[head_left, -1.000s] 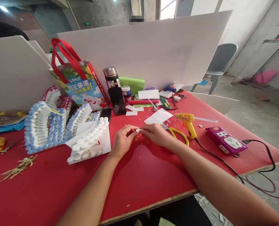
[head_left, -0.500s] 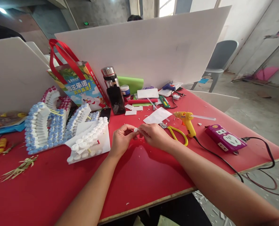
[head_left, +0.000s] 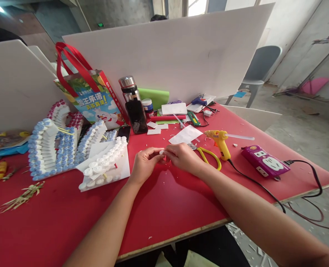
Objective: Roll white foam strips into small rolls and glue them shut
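Between my fingertips is a small white rolled piece [head_left: 161, 152], mostly covered by the fingers. My left hand [head_left: 145, 163] pinches it from the left, and my right hand [head_left: 183, 158] closes on it from the right. Both are raised a little over the red table [head_left: 164, 207]. To the left lies a white board [head_left: 122, 168] carrying rows of white paper rosettes [head_left: 97, 168]. Behind it stand curved pieces edged with blue and white rosettes [head_left: 42, 152]. Right of my hands, yellow-handled pliers [head_left: 210, 157] lie near a white paper sheet [head_left: 185, 134].
A yellow glue gun [head_left: 221, 142] with its cord and a purple power strip [head_left: 266, 161] occupy the right side. At the back are a steel flask [head_left: 128, 89], a black phone [head_left: 136, 115] and a printed bag [head_left: 95, 100]. Dried stalks [head_left: 24, 198] lie at left.
The white piece has turned slightly between my fingers, and my right hand's fingers now cover more of it. The whole view has shifted a little; the other things stay in place.
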The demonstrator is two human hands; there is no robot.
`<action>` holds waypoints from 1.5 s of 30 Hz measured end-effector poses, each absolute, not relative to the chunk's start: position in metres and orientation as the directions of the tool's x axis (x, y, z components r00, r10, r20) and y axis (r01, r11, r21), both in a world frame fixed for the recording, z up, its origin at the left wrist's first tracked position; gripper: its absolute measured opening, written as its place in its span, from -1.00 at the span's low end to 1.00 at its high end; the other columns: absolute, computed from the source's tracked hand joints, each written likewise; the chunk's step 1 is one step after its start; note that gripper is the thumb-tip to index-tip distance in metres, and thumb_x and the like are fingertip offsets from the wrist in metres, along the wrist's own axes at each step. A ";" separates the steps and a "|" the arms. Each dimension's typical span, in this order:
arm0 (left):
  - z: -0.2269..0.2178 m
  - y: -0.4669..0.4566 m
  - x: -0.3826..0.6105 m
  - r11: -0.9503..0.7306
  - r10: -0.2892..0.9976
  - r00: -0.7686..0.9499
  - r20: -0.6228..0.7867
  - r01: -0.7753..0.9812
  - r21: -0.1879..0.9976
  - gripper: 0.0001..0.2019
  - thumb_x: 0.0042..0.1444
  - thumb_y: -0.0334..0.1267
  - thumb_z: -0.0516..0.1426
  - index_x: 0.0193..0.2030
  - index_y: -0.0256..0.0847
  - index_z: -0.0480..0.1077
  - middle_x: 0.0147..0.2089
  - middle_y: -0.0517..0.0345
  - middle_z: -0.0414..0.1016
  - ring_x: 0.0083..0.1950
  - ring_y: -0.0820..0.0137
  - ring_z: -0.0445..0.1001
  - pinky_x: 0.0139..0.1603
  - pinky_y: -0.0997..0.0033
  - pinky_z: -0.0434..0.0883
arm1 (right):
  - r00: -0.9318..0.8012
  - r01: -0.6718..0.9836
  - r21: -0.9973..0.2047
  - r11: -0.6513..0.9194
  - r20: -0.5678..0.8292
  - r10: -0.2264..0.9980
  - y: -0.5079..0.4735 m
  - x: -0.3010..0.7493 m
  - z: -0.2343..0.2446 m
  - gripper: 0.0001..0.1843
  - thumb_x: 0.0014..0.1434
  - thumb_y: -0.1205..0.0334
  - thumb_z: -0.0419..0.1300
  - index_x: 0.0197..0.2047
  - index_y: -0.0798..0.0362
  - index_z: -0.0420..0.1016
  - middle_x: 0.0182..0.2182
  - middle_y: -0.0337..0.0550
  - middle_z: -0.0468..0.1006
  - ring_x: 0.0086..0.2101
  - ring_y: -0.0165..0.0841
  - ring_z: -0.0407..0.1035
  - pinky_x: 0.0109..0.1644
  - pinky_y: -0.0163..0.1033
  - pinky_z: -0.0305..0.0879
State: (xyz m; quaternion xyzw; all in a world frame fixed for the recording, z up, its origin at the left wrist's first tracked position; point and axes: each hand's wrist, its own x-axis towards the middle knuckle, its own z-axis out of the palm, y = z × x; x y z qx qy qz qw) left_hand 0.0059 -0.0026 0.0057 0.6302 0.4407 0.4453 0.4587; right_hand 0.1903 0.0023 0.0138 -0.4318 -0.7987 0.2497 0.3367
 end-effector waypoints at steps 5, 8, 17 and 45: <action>0.005 0.000 0.005 -0.240 0.934 0.307 0.180 0.169 0.956 -0.72 0.23 -0.09 0.20 -0.05 -0.18 0.60 -0.26 0.12 0.60 -0.34 0.35 0.62 -0.17 0.33 0.59 | -0.396 0.529 -0.687 0.497 0.318 0.861 0.006 0.193 0.013 -0.74 0.31 0.35 0.11 -0.43 0.13 0.46 -0.55 -0.20 0.50 -0.52 -0.46 0.26 -0.37 -0.32 0.05; 0.004 0.001 0.005 -0.238 0.935 0.307 0.179 0.167 0.957 -0.71 0.24 -0.08 0.20 -0.04 -0.18 0.60 -0.29 0.13 0.59 -0.36 0.36 0.60 -0.21 0.34 0.58 | -0.393 0.518 -0.723 0.457 0.274 0.878 0.006 0.192 0.014 -0.74 0.33 0.32 0.10 -0.41 0.12 0.47 -0.55 -0.20 0.51 -0.52 -0.45 0.29 -0.37 -0.32 0.07; 0.003 -0.004 0.008 -0.399 0.913 0.236 0.332 0.353 0.846 -0.75 0.32 -0.09 0.11 -0.10 -0.15 0.56 -0.36 0.17 0.52 -0.36 0.40 0.51 -0.17 0.39 0.45 | -0.278 0.573 -0.741 0.350 0.226 0.934 0.001 0.185 0.013 -0.72 0.32 0.18 0.14 -0.41 0.09 0.47 -0.60 -0.21 0.49 -0.55 -0.43 0.29 -0.41 -0.32 0.05; 0.011 -0.004 0.009 -0.542 0.840 0.275 0.467 0.419 0.728 -0.82 0.35 -0.19 0.08 -0.08 -0.18 0.47 -0.19 0.12 0.48 -0.30 0.46 0.46 -0.17 0.46 0.41 | -0.524 -0.387 -0.815 -0.432 -0.191 0.830 0.008 0.192 0.021 -0.73 0.20 0.10 0.31 -0.32 0.17 0.51 -0.44 -0.20 0.42 -0.49 -0.48 0.23 -0.31 -0.19 0.54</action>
